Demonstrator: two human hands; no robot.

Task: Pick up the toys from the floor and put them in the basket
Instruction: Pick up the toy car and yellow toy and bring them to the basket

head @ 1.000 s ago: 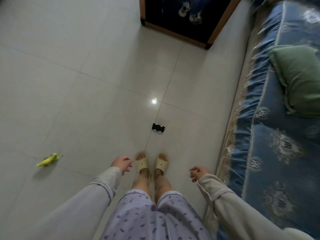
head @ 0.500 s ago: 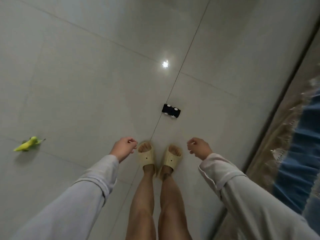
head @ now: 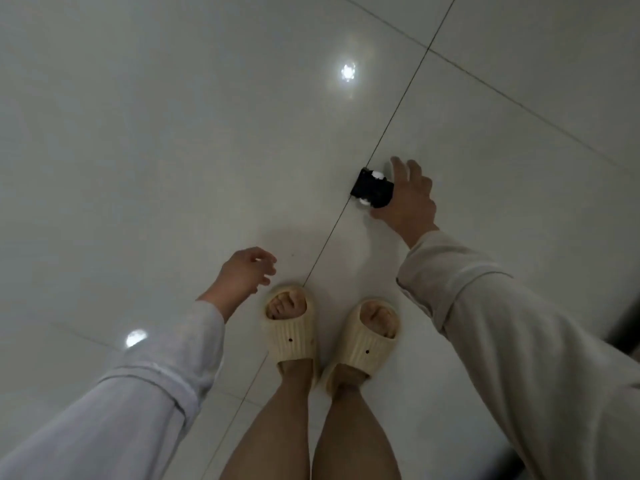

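Note:
A small black toy car [head: 372, 188] with white wheels lies on the pale tiled floor, on a grout line ahead of my feet. My right hand [head: 408, 199] is stretched down to its right side. The fingers are spread above it and the thumb sits just below it, right against the toy but not closed round it. My left hand [head: 247, 271] hangs lower left, near my left slipper, with its fingers loosely apart and nothing in it. No basket is in view.
My feet in cream slippers [head: 292, 327] stand just below the toy. Glossy floor tiles [head: 173, 150] with light reflections fill the view. A dark edge [head: 627, 327] shows at the far right.
I have bent lower, so the floor looks closer. My right hand went forward from beside my feet to the black toy car. The green toy and the blue sofa have left the view.

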